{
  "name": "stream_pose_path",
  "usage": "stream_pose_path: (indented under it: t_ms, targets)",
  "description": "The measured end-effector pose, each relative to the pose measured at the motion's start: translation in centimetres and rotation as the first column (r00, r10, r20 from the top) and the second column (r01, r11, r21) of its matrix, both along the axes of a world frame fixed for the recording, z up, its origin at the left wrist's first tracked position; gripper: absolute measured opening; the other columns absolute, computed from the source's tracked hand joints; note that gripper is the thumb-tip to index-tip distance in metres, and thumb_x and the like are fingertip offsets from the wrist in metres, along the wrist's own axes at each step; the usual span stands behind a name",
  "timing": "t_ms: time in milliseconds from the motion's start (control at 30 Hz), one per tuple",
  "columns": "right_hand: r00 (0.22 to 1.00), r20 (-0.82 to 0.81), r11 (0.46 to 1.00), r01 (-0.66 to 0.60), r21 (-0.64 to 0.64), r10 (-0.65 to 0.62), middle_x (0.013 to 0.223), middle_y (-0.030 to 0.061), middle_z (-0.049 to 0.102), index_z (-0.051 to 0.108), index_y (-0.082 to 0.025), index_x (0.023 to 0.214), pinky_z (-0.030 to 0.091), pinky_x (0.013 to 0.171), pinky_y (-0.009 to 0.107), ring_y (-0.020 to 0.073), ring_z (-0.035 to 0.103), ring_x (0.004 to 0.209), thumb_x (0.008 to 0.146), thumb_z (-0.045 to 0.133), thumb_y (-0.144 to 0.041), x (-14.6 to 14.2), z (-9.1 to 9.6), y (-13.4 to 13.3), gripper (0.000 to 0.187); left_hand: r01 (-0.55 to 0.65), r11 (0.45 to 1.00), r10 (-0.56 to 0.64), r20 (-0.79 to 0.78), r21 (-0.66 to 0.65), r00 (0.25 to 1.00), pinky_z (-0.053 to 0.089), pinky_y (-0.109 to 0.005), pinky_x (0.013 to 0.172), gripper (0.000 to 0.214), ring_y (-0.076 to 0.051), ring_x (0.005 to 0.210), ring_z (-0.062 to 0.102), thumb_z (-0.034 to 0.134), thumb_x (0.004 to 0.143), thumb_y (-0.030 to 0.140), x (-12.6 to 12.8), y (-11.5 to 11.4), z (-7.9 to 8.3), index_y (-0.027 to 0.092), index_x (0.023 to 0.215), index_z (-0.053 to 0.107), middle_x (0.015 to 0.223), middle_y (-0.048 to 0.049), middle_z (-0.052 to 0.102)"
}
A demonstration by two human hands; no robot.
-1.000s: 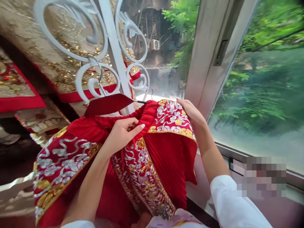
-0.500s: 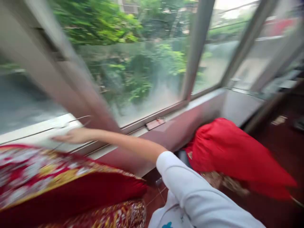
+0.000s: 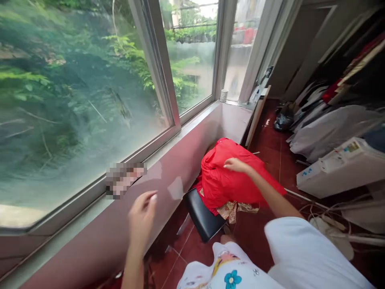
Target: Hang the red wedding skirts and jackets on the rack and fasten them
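Note:
My right hand hovers over or just touches a heap of bright red cloth; whether it makes contact is unclear. Its fingers reach forward and grip nothing visible. The red cloth, with gold-patterned fabric showing beneath its near edge, is draped over a black padded seat. My left hand is raised in front of the pink wall below the window, fingers loosely bent, thumb apart, with nothing in it.
Along the left run sliding windows with a narrow sill, where a blurred-out item lies. A white spool-like object stands in the far corner. On the right are hanging clothes, a white appliance-like box and cables over red floor tiles.
My view has swung right. My right hand has left the windowsill and come over the red cloth. The red and gold patterned garment at left has gone out of view; my left hand has appeared.

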State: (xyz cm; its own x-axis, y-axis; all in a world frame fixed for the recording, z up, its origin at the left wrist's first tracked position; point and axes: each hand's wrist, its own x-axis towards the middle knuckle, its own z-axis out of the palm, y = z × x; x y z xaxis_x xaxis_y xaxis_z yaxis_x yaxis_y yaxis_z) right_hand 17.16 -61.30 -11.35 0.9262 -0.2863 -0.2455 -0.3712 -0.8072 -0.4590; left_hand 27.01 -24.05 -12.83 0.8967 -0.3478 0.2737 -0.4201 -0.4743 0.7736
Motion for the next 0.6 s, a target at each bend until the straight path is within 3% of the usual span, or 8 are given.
stream_pose_path:
  t_ms: [100,167,233,300,400,467,533,600]
  targets:
    - [0.976,0.054,0.977,0.211,-0.036,-0.209,0.11,0.008,0.06,0.058,-0.016,0.108,0.049,0.086,0.038,0.0167,0.059,0.097,0.092,0.047,-0.035,3.1,-1.5,-12.7,0.028,0.199,0.978,-0.21,-0.359,-0.068,0.909,0.047,-0.033,0.086,0.037,-0.02,0.095,0.06,0.04,0.089,0.04,4.4,-12.5,-5.2,0.013,0.092,0.065,0.099,-0.0101,0.066]
    - [0.957,0.094,0.959,0.281,-0.043,-0.276,0.116,0.0108,0.059,0.058,-0.017,0.112,0.046,0.092,0.042,0.0205,0.057,0.107,0.091,0.045,-0.033,6.9,-3.3,-19.6,0.029,0.225,0.969,-0.247,-0.466,-0.105,0.85,0.048,-0.033,0.084,0.041,-0.019,0.094,0.061,0.034,0.092,0.038,8.7,-21.4,-9.5,0.01,0.092,0.065,0.098,-0.0111,0.066]
    - [0.939,0.133,0.945,0.324,-0.047,-0.316,0.122,0.0164,0.057,0.06,-0.017,0.113,0.042,0.099,0.039,0.0241,0.05,0.12,0.089,0.038,-0.029,10.9,-5.9,-24.8,0.035,0.197,0.972,-0.235,-0.526,-0.128,0.818,0.048,-0.036,0.086,0.036,-0.018,0.097,0.06,0.038,0.093,0.036,13.2,-28.8,-13.8,0.01,0.101,0.061,0.105,-0.0101,0.064]
    - [0.931,0.14,0.938,0.346,-0.033,-0.338,0.126,0.021,0.054,0.059,-0.012,0.116,0.042,0.099,0.039,0.0278,0.047,0.124,0.083,0.035,-0.03,14.4,-9.2,-28.5,0.044,0.169,0.978,-0.209,-0.582,-0.123,0.786,0.049,-0.041,0.086,0.032,-0.019,0.1,0.058,0.048,0.09,0.036,16.5,-34.2,-17.8,0.013,0.11,0.056,0.113,-0.0096,0.059]
    - [0.939,0.102,0.945,0.326,0.029,-0.327,0.117,0.0177,0.061,0.064,-0.017,0.111,0.047,0.094,0.037,0.0277,0.052,0.119,0.079,0.031,-0.037,17.3,-14.8,-31.9,0.05,0.191,0.979,-0.184,-0.676,-0.065,0.713,0.05,-0.042,0.085,0.035,-0.021,0.101,0.057,0.054,0.087,0.034,18.5,-39.4,-22.8,0.015,0.117,0.053,0.117,-0.0097,0.055]
    - [0.959,0.0,0.944,0.278,0.176,-0.282,0.105,0.0136,0.067,0.069,-0.024,0.098,0.051,0.087,0.033,0.0258,0.059,0.111,0.078,0.028,-0.047,17.8,-18.0,-33.2,0.051,0.254,0.967,-0.179,-0.739,-0.011,0.649,0.05,-0.041,0.085,0.036,-0.021,0.101,0.057,0.054,0.087,0.033,18.6,-41.3,-25.2,0.015,0.117,0.052,0.117,-0.0097,0.055]
    - [0.972,-0.102,0.903,0.235,0.359,-0.212,0.1,0.0113,0.069,0.071,-0.028,0.086,0.05,0.087,0.032,0.0255,0.06,0.108,0.075,0.031,-0.06,17.7,-20.0,-34.3,0.053,0.335,0.941,-0.172,-0.787,0.047,0.592,0.05,-0.041,0.084,0.036,-0.021,0.101,0.057,0.054,0.087,0.033,18.5,-42.1,-26.4,0.015,0.117,0.052,0.117,-0.0097,0.055]
    - [0.98,-0.138,0.84,0.196,0.506,-0.146,0.103,0.01,0.069,0.071,-0.028,0.081,0.046,0.094,0.033,0.0261,0.058,0.112,0.069,0.038,-0.067,17.4,-20.3,-35.9,0.053,0.415,0.904,-0.165,-0.809,0.105,0.565,0.05,-0.041,0.084,0.036,-0.02,0.101,0.057,0.054,0.087,0.033,18.7,-42.0,-26.4,0.015,0.118,0.052,0.117,-0.0098,0.055]
